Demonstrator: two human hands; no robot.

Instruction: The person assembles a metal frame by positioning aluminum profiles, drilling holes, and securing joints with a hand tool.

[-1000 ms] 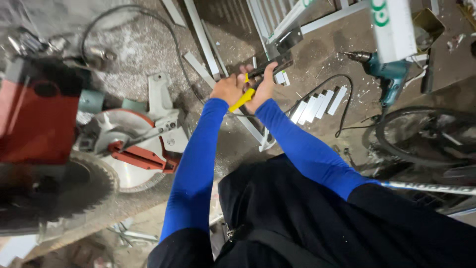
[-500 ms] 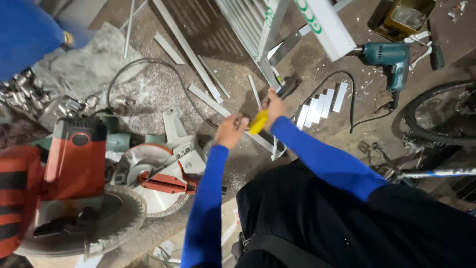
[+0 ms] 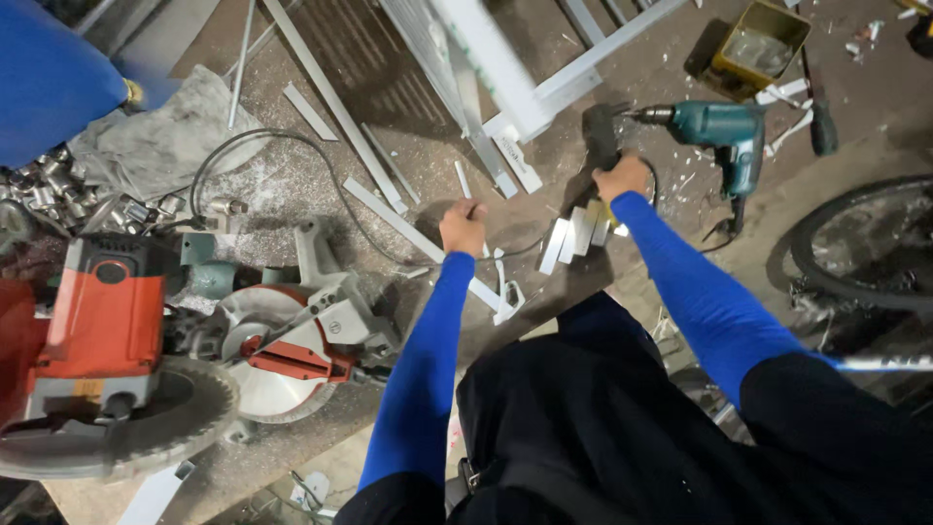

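Down on the dusty workshop floor [image 3: 292, 185], both arms in blue sleeves are stretched out over the clutter. Right hand [image 3: 622, 178] is out front, fingers curled tight around a dark handle-shaped tool [image 3: 601, 136] that sticks up and away from the knuckles toward the white frame; just what kind of tool it is, hard to tell from this angle. A bit of yellow shows under that hand, too hidden to name. Just below the right hand, touching or nearly so, sits a fanned row of short white metal offcuts [image 3: 575, 236] on the floor. Left hand [image 3: 464, 227] is closed into a loose fist, fingers folded in, and I cannot tell whether anything is inside it; it hovers right over a long pale aluminium strip [image 3: 408, 233] that runs diagonally across the floor. A teal electric drill [image 3: 719, 131] lies just beside the right hand, chuck pointing left toward the dark tool. Further up, a white aluminium frame [image 3: 505, 73] slants across the top of the view, and a yellowish tin box [image 3: 758, 44] sits near the upper right. Over on the left, well apart from both hands, a red and grey mitre saw [image 3: 194, 340] with its round blade rests on the floor, a black cable [image 3: 282, 141] looping past it. A bicycle tyre [image 3: 855, 258] curves in at the right edge.
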